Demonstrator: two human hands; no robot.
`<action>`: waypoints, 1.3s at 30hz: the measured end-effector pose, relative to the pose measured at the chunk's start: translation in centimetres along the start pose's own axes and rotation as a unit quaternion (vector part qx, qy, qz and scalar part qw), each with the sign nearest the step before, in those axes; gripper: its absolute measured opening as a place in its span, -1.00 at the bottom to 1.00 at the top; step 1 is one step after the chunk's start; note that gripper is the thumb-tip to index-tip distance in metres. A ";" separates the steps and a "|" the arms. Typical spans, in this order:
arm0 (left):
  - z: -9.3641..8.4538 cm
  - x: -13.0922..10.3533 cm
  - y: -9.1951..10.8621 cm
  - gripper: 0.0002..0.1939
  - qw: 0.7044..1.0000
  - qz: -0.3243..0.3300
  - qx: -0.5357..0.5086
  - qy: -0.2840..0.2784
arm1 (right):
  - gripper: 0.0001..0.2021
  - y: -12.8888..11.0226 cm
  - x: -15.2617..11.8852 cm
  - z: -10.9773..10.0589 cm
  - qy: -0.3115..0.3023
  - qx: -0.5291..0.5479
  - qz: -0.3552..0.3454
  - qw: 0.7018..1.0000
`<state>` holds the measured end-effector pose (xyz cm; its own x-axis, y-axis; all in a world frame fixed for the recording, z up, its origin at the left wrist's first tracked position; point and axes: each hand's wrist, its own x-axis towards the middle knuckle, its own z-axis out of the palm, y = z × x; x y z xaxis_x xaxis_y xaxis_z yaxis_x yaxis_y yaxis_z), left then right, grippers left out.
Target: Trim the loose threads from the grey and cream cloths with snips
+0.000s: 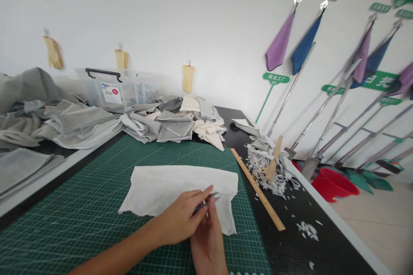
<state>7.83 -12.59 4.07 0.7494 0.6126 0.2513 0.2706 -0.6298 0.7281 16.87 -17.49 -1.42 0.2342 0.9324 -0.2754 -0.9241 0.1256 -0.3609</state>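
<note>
A pair of small thread snips (198, 208) with a blue handle and two pointed metal blades sits between my hands, its tips directed right. My left hand (180, 217) is closed around the handle from the left, index finger stretched along the top. From below, my right hand (208, 245) is palm up, its fingers pinched against the snips near the blades; part of it hides behind the left thumb. Just under and beyond the hands, a white cloth (180, 180) lies spread, slightly wrinkled, on the green cutting mat (97, 180).
Piles of grey cloths (80, 120) and folded grey and cream pieces (176, 124) line the back. A clear plastic box (125, 90) stands behind them. At right lie a wooden ruler (258, 189), white scraps (267, 176) and a wood strip (275, 159). A red bucket (335, 184) stands beyond the table edge.
</note>
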 end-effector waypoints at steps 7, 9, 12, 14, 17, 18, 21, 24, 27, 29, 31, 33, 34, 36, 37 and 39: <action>-1.2 -0.8 -0.2 -0.49 0.998 -0.055 -0.009 -0.027 | -0.70 0.8 -0.5 0.7 0.013 0.045 -0.003 0.999; -1.4 -0.8 -0.3 -0.49 0.998 -0.045 -0.015 -0.038 | -0.69 0.9 -0.5 0.9 0.011 0.045 -0.009 0.999; -1.6 -0.7 -0.4 -0.48 0.998 -0.030 -0.033 -0.043 | -0.72 0.9 -0.5 1.2 0.026 0.044 -0.027 0.998; -1.5 -0.6 -0.2 -0.48 0.997 -0.026 -0.061 -0.040 | -0.74 1.0 -0.5 1.2 0.043 0.040 -0.040 0.997; -1.4 -0.5 0.2 -0.48 0.988 -0.030 -0.144 -0.057 | -0.75 0.9 -0.8 1.1 0.045 0.030 -0.055 0.997; -1.4 -0.4 0.3 -0.47 0.982 -0.032 -0.172 -0.065 | -0.76 0.8 -0.9 1.1 0.042 0.025 -0.062 0.997; -1.2 -0.2 0.7 -0.48 0.976 -0.038 -0.201 -0.071 | -0.80 0.5 -1.1 1.1 0.046 0.011 -0.077 0.996; -1.0 0.1 1.2 -0.49 0.980 -0.042 -0.185 -0.065 | -0.81 0.0 -1.1 1.0 0.049 0.011 -0.083 0.995; -0.6 0.6 1.8 -0.50 0.983 -0.030 -0.165 -0.073 | -0.76 -0.7 -1.3 0.8 0.047 0.029 -0.096 0.994; -0.3 1.0 2.2 -0.51 0.985 -0.023 -0.152 -0.084 | -0.73 -1.1 -1.5 0.6 0.053 0.037 -0.095 0.993; 0.0 1.5 2.7 -0.53 0.985 -0.019 -0.143 -0.090 | -0.72 -1.5 -1.6 0.4 0.058 0.039 -0.100 0.993; 0.1 1.8 3.0 -0.54 0.989 -0.005 -0.121 -0.081 | -0.73 -1.7 -1.6 0.3 0.056 0.033 -0.119 0.991; 0.1 1.8 3.1 -0.55 0.991 0.001 -0.109 -0.075 | -0.75 -1.7 -1.6 0.2 0.054 0.025 -0.127 0.990; -0.1 1.7 3.1 -0.56 0.993 0.005 -0.091 -0.072 | -0.77 -1.4 -1.6 0.2 0.050 0.008 -0.133 0.990; -0.3 1.5 2.9 -0.56 0.994 0.001 -0.087 -0.073 | -0.78 -1.1 -1.5 0.3 0.050 0.005 -0.131 0.990; -0.9 0.9 2.5 -0.55 0.994 -0.012 -0.084 -0.070 | -0.79 -0.2 -1.4 0.7 0.051 0.021 -0.117 0.992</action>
<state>8.65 -13.17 6.69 0.8242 0.5461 0.1501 0.1927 -0.5196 0.8324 16.50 -18.57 -0.34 0.4706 0.8373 -0.2782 -0.8522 0.3497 -0.3891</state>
